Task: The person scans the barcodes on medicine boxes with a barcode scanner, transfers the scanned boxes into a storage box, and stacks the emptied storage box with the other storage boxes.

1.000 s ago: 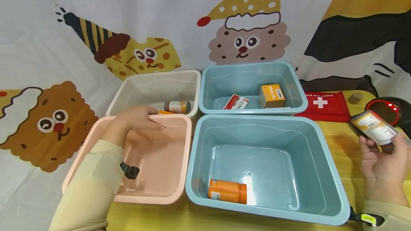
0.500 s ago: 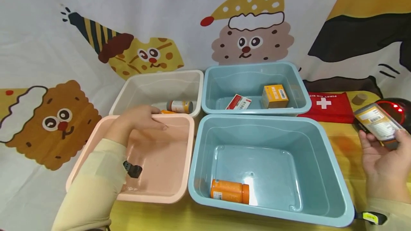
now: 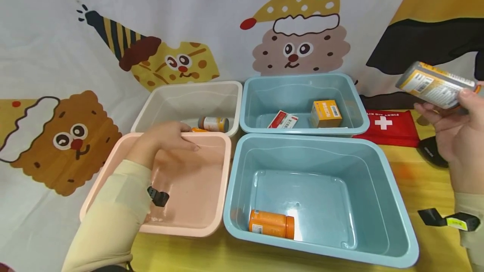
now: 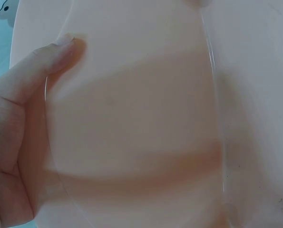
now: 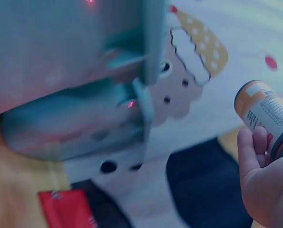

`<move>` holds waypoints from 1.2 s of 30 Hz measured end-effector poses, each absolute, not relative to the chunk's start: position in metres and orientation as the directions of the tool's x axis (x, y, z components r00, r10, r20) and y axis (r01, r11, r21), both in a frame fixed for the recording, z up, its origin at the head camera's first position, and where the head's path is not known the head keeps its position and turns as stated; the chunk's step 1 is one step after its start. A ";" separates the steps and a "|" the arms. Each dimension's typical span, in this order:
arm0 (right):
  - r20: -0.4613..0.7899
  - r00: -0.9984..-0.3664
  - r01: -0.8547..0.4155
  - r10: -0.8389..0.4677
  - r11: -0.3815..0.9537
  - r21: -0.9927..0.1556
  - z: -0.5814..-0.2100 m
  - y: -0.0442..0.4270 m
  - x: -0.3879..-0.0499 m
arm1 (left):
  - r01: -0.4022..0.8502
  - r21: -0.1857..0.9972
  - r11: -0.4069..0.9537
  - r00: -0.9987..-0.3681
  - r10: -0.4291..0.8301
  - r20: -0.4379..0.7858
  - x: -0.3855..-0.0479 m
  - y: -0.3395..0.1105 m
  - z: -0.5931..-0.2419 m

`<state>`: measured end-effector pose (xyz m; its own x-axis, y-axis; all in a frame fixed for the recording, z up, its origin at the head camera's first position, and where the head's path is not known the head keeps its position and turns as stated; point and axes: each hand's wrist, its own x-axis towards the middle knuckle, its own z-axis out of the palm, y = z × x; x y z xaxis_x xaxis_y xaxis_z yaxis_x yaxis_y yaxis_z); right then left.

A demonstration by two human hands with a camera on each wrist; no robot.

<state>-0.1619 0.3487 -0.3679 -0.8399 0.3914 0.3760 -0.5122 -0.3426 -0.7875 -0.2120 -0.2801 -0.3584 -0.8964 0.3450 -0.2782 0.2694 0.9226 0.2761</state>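
Note:
My right hand (image 3: pixel 459 137), at the right edge of the head view, holds up a grey pill bottle (image 3: pixel 436 85) with an orange-and-white label. The right wrist view shows this bottle (image 5: pixel 269 114) tilted against the fingers. On the left, my left hand (image 3: pixel 168 137) grips the far rim of a pink bin (image 3: pixel 189 196). Its thumb (image 4: pixel 55 57) lies along the inner wall; the other fingers are mostly hidden beyond the rim. An orange bottle (image 3: pixel 271 223) lies on its side in the front blue bin (image 3: pixel 321 196).
Behind stand a beige bin (image 3: pixel 177 98) with a grey bottle (image 3: pixel 213 124) and a back blue bin (image 3: pixel 280 91) holding a yellow box (image 3: pixel 326 113) and a red-white box (image 3: pixel 283 120). A red first aid pouch (image 3: pixel 397 131) and a partly hidden black device (image 3: pixel 432 152) lie right.
My right hand has lifted the pill bottle up and away from the black device, whose red-lit end is now hidden. My left hand stays on the pink bin's rim. The view has shifted slightly.

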 end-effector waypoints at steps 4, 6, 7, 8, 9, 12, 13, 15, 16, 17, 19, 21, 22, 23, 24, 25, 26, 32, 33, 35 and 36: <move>0.440 -0.830 -0.542 0.342 -0.312 -0.781 -0.333 0.324 -0.171 | 0.282 0.274 0.920 -0.896 0.354 -0.268 -0.213 -0.281 -0.358; 0.449 -0.841 -0.532 0.303 -0.307 -0.789 -0.319 0.312 -0.174 | 0.293 0.270 0.917 -0.894 0.363 -0.264 -0.213 -0.281 -0.358; 0.453 -0.846 -0.526 0.280 -0.302 -0.795 -0.313 0.307 -0.175 | 0.296 0.268 0.917 -0.892 0.366 -0.265 -0.213 -0.281 -0.358; 0.464 -0.848 -0.524 0.254 -0.286 -0.802 -0.308 0.301 -0.176 | 0.298 0.267 0.916 -0.891 0.367 -0.266 -0.213 -0.281 -0.358; 0.472 -0.852 -0.521 0.228 -0.268 -0.810 -0.304 0.296 -0.177 | 0.300 0.262 0.917 -0.891 0.367 -0.267 -0.212 -0.281 -0.359; 0.501 -0.850 -0.526 0.162 -0.235 -0.817 -0.295 0.280 -0.181 | 0.292 0.264 0.919 -0.891 0.362 -0.275 -0.212 -0.281 -0.359; 0.514 -0.846 -0.533 0.143 -0.224 -0.816 -0.293 0.274 -0.183 | 0.287 0.266 0.920 -0.891 0.358 -0.278 -0.211 -0.281 -0.359; 0.529 -0.840 -0.543 0.121 -0.213 -0.812 -0.289 0.263 -0.187 | 0.281 0.273 0.920 -0.891 0.356 -0.281 -0.211 -0.281 -0.360; 0.534 -0.838 -0.545 0.112 -0.210 -0.812 -0.287 0.257 -0.189 | 0.277 0.284 0.918 -0.891 0.356 -0.282 -0.211 -0.281 -0.359; 0.534 -0.840 -0.542 0.100 -0.203 -0.815 -0.285 0.252 -0.190 | 0.273 0.290 0.917 -0.892 0.354 -0.281 -0.211 -0.282 -0.360; 0.535 -0.842 -0.538 0.071 -0.171 -0.825 -0.281 0.240 -0.194 | 0.271 0.302 0.914 -0.891 0.357 -0.280 -0.212 -0.282 -0.360; 0.536 -0.843 -0.536 0.029 -0.099 -0.838 -0.276 0.229 -0.198 | 0.271 0.309 0.912 -0.893 0.358 -0.274 -0.212 -0.284 -0.360; 0.530 -0.848 -0.530 0.006 -0.045 -0.847 -0.274 0.223 -0.200 | 0.276 0.312 0.909 -0.891 0.364 -0.270 -0.213 -0.284 -0.361; 0.526 -0.850 -0.526 -0.017 0.022 -0.850 -0.272 0.217 -0.202 | 0.276 0.310 0.910 -0.893 0.362 -0.267 -0.213 -0.284 -0.361; 0.528 -0.848 -0.529 -0.045 0.088 -0.844 -0.269 0.211 -0.204 | 0.278 0.309 0.910 -0.894 0.363 -0.264 -0.213 -0.285 -0.361; 0.529 -0.845 -0.535 -0.077 0.152 -0.831 -0.266 0.204 -0.207 | 0.275 0.307 0.911 -0.895 0.359 -0.263 -0.213 -0.285 -0.361; 0.533 -0.839 -0.544 -0.110 0.208 -0.813 -0.263 0.197 -0.209 | 0.275 0.303 0.913 -0.897 0.357 -0.261 -0.213 -0.285 -0.361; 0.555 -0.759 -0.652 -0.341 0.397 -0.646 -0.248 0.150 -0.219 | 0.276 0.291 0.916 -0.898 0.353 -0.261 -0.213 -0.284 -0.359; 0.554 -0.743 -0.669 -0.375 0.415 -0.616 -0.248 0.143 -0.220 | 0.278 0.291 0.915 -0.897 0.356 -0.260 -0.213 -0.283 -0.359; 0.572 -0.694 -0.720 -0.438 0.428 -0.547 -0.249 0.131 -0.224 | 0.283 0.288 0.915 -0.897 0.359 -0.259 -0.213 -0.282 -0.360; 0.577 -0.674 -0.739 -0.462 0.430 -0.519 -0.250 0.125 -0.226 | 0.284 0.287 0.915 -0.896 0.360 -0.260 -0.213 -0.282 -0.360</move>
<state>-0.2264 0.1251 -0.2503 -0.6740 -0.4617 0.5767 -0.7387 0.4301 -0.5190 -0.2131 -0.2817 -0.3597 -0.8962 0.3597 -0.2598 0.2841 0.9149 0.2867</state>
